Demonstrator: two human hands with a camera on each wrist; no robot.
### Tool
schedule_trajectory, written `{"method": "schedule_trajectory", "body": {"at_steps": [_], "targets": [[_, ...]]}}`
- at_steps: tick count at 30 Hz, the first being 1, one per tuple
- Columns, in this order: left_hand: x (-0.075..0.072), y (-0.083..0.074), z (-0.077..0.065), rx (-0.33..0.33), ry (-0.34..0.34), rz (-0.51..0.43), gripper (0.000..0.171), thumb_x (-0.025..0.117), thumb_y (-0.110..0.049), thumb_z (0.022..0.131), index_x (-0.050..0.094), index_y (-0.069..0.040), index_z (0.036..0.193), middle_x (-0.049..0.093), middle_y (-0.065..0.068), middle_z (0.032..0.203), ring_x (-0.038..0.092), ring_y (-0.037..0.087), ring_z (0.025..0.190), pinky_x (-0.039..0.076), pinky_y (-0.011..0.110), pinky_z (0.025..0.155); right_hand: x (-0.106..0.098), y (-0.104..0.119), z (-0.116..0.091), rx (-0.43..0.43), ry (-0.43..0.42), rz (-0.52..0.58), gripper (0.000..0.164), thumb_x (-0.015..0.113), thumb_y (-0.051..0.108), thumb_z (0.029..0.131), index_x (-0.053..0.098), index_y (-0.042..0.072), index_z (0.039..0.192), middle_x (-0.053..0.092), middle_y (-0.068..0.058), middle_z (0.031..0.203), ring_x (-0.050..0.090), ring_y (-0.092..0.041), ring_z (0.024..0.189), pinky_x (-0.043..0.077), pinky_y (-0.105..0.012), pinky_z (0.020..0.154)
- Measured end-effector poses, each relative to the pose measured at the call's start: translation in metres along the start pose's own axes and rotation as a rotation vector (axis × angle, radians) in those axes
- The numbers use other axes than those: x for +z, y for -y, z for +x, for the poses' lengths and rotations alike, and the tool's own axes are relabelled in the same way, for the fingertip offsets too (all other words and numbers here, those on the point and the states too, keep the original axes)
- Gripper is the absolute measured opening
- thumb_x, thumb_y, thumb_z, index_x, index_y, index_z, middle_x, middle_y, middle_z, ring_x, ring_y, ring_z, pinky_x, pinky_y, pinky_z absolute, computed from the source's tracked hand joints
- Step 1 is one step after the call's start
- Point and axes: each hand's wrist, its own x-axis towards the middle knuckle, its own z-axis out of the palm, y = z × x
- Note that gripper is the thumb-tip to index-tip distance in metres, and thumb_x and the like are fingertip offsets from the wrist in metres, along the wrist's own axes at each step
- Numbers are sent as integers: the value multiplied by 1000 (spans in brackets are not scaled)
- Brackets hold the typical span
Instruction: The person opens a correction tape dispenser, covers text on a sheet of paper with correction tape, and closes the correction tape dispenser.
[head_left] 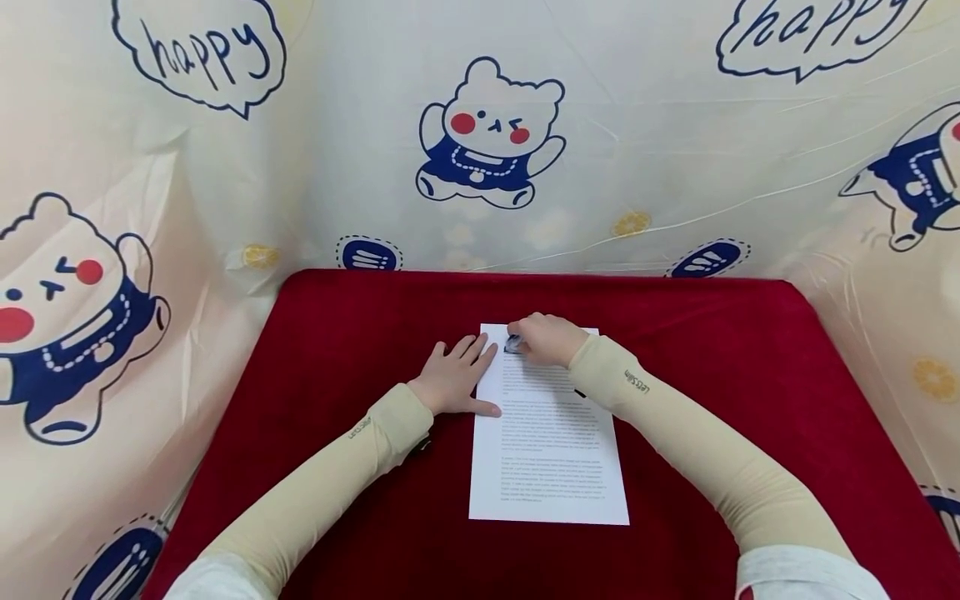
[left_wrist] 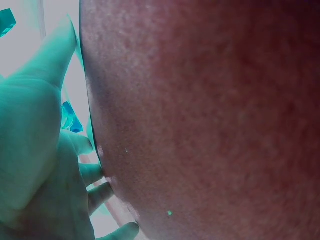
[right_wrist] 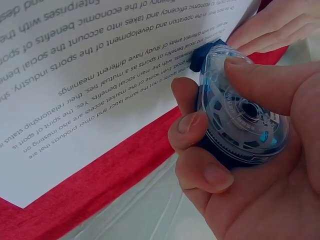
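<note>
Correction tape: located at the upper left part of the sheet of paper, held in the right hand. In the right wrist view its long axis runs diagonally, with the dark blue tip at the upper left, directed at the printed text, and the round clear body toward the palm at the lower right. The tip is at the paper surface; whether it touches cannot be told.

Right grip: pinching the correction tape, thumb on the clear face, fingers curled around the opposite side. Left grip: fingers spread; the left hand lies across the left edge of the sheet, with the thumb on the paper.

The sheet lies flat on the table, which has a red covering; its long axis runs away from the person. A patterned curtain stands behind the table and at both sides. In the head view, the right hand hides most of the correction tape, and the right sleeve covers part of the sheet's right edge.

Count: one correction tape, one sheet, two hands, two beige sleeves, and on the curtain three cartoon bears, the right one cut off by the frame
</note>
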Motion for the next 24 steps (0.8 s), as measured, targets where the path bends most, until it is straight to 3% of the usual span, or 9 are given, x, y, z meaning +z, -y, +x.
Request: {"method": "schedule_trajectory", "body": {"at_steps": [7,24], "targets": [[2,2,6,-9,33,-11,117,59,-83,85,14,-16,169,10,9,175,13,32,160,22,65,120,-3,-2,-2,7,-3,1,35,67,9,101,67,3,136,72,-14,127,71,-25,106,55,-41,100],[4,2,7,-10,38,-12,116,61,-81,85,15,-16,169,11,10,175,14,33,160,23,64,121,-2,-12,-9,16,5,31,35,69,11,100,68,5,135,73,-12,124,69,-25,101,56,-42,99]]}}
